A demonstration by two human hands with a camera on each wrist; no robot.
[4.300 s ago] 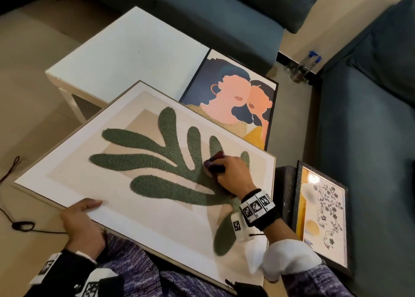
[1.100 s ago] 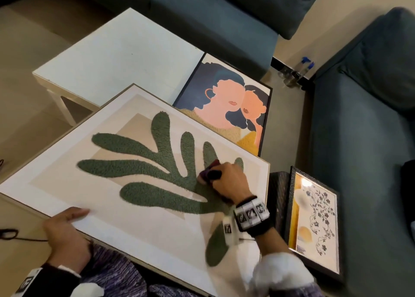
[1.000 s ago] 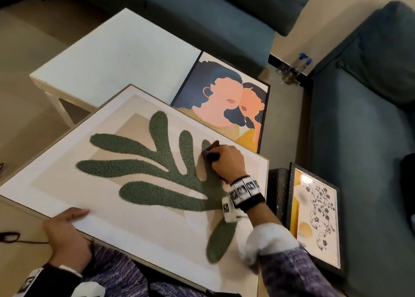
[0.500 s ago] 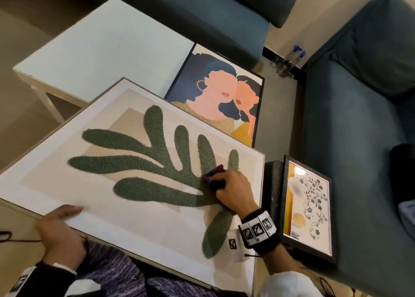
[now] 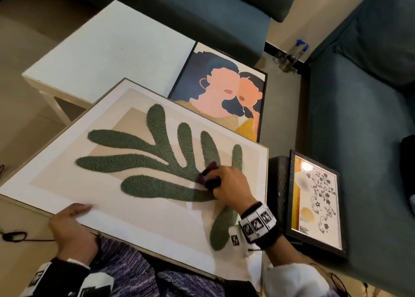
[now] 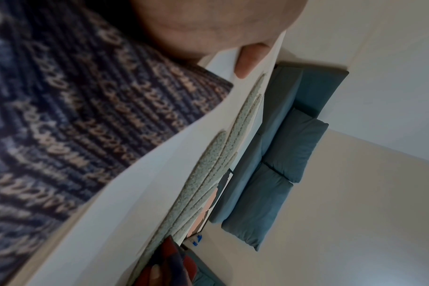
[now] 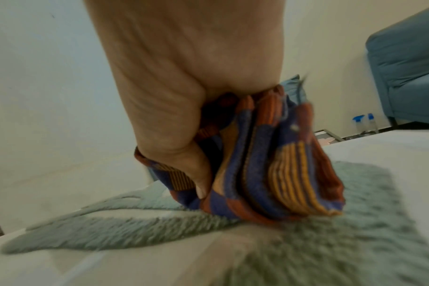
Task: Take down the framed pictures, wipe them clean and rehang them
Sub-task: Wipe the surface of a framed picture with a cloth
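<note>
We moved our right hand [image 5: 229, 185] with the bunched cloth [image 5: 207, 176] over the leaf picture [image 5: 139, 164]. A second ago it sat farther up, on the gap between two right-hand fronds; then we drew it nearer, back to the base of the fronds where they meet the stem. Our view swung slightly too.

Dim indoor light, lamp glare on small framed picture [image 5: 314, 198], wrist views blurry.
</note>
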